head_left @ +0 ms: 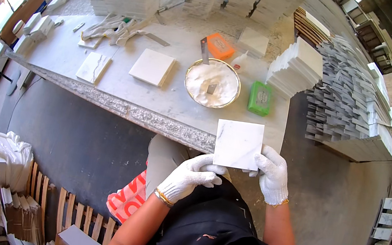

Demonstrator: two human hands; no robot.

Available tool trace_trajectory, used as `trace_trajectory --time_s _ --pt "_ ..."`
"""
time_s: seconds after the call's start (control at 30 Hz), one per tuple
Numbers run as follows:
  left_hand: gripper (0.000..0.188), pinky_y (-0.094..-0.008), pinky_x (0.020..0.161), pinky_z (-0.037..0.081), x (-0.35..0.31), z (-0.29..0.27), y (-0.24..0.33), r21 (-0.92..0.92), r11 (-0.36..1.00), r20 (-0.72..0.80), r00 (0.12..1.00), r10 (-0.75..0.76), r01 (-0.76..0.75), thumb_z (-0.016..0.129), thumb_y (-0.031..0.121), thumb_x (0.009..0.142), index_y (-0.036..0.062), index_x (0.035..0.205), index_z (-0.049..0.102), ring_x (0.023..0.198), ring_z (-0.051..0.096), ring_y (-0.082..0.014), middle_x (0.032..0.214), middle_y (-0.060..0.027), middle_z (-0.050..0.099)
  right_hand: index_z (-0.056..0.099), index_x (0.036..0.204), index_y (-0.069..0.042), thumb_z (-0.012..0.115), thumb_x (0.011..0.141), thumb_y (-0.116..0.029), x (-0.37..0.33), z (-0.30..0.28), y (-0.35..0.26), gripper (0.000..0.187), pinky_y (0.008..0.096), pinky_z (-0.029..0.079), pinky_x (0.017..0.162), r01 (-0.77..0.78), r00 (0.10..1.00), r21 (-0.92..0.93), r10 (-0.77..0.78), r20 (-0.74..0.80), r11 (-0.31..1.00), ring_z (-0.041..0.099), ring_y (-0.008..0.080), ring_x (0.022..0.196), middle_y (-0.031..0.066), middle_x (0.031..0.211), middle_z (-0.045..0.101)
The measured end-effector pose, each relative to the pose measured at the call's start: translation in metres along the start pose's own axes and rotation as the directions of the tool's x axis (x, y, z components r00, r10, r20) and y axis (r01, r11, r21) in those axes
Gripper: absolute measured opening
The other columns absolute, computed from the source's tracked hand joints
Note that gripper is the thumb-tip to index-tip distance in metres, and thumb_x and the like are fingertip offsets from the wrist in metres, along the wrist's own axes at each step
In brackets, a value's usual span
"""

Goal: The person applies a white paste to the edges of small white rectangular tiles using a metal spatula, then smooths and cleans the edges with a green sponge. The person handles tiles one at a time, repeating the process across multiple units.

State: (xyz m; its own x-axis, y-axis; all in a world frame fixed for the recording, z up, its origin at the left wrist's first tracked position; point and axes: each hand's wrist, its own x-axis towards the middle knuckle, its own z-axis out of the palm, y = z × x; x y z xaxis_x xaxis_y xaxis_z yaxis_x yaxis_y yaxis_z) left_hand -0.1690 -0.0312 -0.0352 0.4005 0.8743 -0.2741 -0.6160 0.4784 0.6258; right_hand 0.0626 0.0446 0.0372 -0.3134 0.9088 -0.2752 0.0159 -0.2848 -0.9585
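A square white marble tile [238, 144] with faint grey veins is held up in front of me, over the table's near edge. My right hand [272, 173], in a white knit glove, grips its lower right side. My left hand [194, 175], gloved alike, has its fingers closed at the tile's lower left corner; some of them are hidden behind it. Beyond the tile stands a round metal bowl [212, 86] of white paste, with a putty knife [204, 50] leaning in it. A green box [260, 99] is right of the bowl, and an orange box [220, 46] lies behind it.
On the marble-topped table [119, 82] lie a short stack of tiles [151, 67], a single veined tile [93, 68] and spare gloves [115, 29]. A leaning tile stack [297, 67] stands at the right. Beyond it, many grey-white tiles [342, 96] fill a pallet.
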Motion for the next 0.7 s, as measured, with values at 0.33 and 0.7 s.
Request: trace_trajectory --time_s 0.33,0.7 --pt "0.065 -0.0289 0.083 0.054 -0.002 -0.019 0.005 -0.013 0.997 -0.089 0.994 0.069 -0.071 0.068 0.020 0.093 -0.0027 0.148 0.043 0.100 0.070 -0.0227 0.124 -0.0140 0.067 0.064 0.126 0.004 0.059 0.097 -0.015 0.036 -0.017 -0.050 0.035 0.0249 0.050 0.066 0.190 0.972 -0.116 -0.203 -0.120 0.975 0.068 0.0132 0.078 0.0067 0.098 0.072" --pt "0.059 -0.0314 0.083 0.057 -0.007 -0.028 0.002 -0.064 0.997 -0.147 0.989 0.021 -0.031 0.064 0.015 0.096 -0.0051 0.147 0.042 0.100 0.071 -0.0264 0.123 -0.0185 0.067 0.063 0.131 0.000 0.060 0.099 -0.020 0.189 0.000 -0.109 0.038 0.0229 0.044 0.053 0.282 0.955 0.245 -0.248 -0.160 0.928 0.065 0.0117 0.069 0.0038 0.094 0.072"
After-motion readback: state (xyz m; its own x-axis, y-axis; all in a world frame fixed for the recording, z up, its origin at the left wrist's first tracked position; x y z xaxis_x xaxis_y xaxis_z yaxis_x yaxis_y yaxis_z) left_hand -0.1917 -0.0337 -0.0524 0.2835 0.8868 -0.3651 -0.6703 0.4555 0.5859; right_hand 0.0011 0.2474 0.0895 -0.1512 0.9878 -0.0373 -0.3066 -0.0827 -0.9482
